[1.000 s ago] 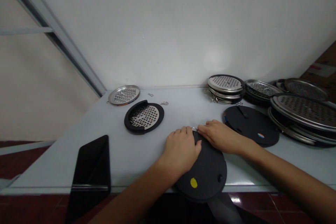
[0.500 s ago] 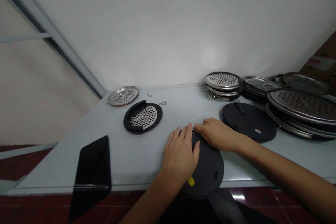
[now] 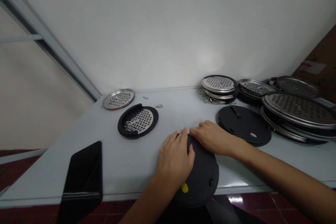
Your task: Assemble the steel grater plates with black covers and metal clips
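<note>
A black round disc [image 3: 201, 173] with a yellow sticker and a small black knob lies at the table's front edge, its near part overhanging. My left hand [image 3: 175, 157] rests over its left side, fingers pointing away and thumb bent on top, holding it. At the disc's far edge, the closed fingertips of my right hand [image 3: 211, 136] pinch a small metal clip [image 3: 188, 132], mostly hidden by the fingers. Left of my hands is a round metal grater in a black rim [image 3: 138, 120]. Behind it lies a bare round grater [image 3: 118, 99].
Loose wire clips [image 3: 159, 106] lie near the wall. A dark tablet-like slab [image 3: 82, 178] overhangs the front left edge. On the right are another black disc [image 3: 244, 126], a stack of graters [image 3: 219, 84] and a larger grater stack [image 3: 299, 108]. A cardboard box [image 3: 322, 56] stands behind.
The camera view has shifted slightly, so everything sits a little further left and lower. Both hands stay on the black disc, with hardly any change in grip.
</note>
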A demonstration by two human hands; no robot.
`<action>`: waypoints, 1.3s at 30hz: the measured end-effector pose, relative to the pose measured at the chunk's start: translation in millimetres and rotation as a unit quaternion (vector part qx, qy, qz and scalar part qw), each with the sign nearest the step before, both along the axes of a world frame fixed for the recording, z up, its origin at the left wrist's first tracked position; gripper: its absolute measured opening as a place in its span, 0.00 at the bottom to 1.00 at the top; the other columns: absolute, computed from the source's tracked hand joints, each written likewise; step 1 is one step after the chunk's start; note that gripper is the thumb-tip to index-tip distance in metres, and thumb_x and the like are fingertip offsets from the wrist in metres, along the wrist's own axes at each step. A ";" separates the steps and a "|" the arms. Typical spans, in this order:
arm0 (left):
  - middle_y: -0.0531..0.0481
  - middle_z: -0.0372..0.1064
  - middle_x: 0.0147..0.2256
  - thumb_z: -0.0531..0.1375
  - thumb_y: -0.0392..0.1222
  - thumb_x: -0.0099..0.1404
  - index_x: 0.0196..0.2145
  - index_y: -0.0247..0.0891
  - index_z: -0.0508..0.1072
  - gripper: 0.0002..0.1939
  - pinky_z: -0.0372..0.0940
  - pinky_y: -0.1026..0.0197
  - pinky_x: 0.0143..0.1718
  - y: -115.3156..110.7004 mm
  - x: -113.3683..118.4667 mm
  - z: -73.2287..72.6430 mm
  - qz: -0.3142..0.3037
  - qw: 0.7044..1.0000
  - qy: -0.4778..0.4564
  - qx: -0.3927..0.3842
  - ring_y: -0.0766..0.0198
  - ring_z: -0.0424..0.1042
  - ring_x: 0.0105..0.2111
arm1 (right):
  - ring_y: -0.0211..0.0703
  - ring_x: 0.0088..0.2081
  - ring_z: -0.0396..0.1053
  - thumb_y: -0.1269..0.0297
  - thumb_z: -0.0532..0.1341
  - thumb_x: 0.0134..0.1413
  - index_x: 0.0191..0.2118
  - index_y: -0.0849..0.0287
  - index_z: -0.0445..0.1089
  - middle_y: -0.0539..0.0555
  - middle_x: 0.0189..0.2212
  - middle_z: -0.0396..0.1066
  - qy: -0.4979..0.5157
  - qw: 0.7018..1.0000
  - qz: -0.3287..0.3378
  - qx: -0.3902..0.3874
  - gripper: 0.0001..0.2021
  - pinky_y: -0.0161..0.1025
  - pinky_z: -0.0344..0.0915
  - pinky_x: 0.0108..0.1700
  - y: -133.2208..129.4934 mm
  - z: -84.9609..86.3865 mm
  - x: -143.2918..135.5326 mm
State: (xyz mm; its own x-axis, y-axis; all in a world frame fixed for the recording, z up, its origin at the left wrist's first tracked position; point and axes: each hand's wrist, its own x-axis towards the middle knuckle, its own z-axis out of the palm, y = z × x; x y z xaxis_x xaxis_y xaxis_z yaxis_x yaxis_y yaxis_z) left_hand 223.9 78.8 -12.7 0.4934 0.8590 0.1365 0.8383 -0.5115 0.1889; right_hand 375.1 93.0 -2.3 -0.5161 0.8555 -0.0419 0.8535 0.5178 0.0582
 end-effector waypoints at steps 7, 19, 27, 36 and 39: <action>0.43 0.65 0.48 0.47 0.39 0.59 0.52 0.33 0.61 0.23 0.57 0.54 0.49 0.6 -0.3 0.4 0.004 1.000 -0.002 0.008 0.56 0.62 0.49 | 0.45 0.30 0.67 0.72 0.47 0.55 0.36 0.60 0.63 0.56 0.25 0.70 -0.018 1.000 0.008 -0.002 0.09 0.38 0.54 0.33 1.7 1.4 -0.4; 0.44 0.66 0.47 0.48 0.39 0.59 0.53 0.35 0.60 0.23 0.57 0.54 0.49 3.1 -3.2 -2.2 -0.003 1.000 0.001 0.012 0.56 0.62 0.49 | 0.45 0.29 0.67 0.70 0.47 0.55 0.36 0.60 0.62 0.54 0.24 0.69 -0.014 1.000 0.000 0.021 0.08 0.38 0.52 0.33 -2.6 -3.5 -0.9; 0.46 0.64 0.49 0.47 0.39 0.59 0.54 0.36 0.58 0.24 0.56 0.53 0.49 19.4 -8.6 3.8 -0.065 0.998 0.008 0.007 0.57 0.63 0.46 | 0.44 0.30 0.67 0.70 0.46 0.55 0.37 0.61 0.62 0.55 0.25 0.69 -0.001 0.999 -0.036 0.021 0.09 0.39 0.51 0.33 -1.6 -5.2 -7.1; 0.45 0.63 0.50 0.46 0.41 0.61 0.52 0.34 0.60 0.21 0.55 0.52 0.50 22.4 -7.9 -1.1 -0.051 0.999 0.010 0.009 0.56 0.62 0.49 | 0.44 0.29 0.68 0.70 0.46 0.55 0.35 0.61 0.62 0.54 0.25 0.70 0.009 0.999 -0.041 0.001 0.09 0.39 0.52 0.33 0.1 -1.6 -7.8; 0.46 0.62 0.51 0.46 0.40 0.61 0.53 0.35 0.59 0.22 0.54 0.51 0.51 21.5 -7.8 -0.6 -0.060 0.998 0.019 0.002 0.55 0.60 0.50 | 0.44 0.29 0.68 0.70 0.46 0.55 0.37 0.61 0.62 0.55 0.26 0.70 0.015 0.999 -0.040 -0.005 0.10 0.39 0.52 0.33 0.8 -2.7 -7.3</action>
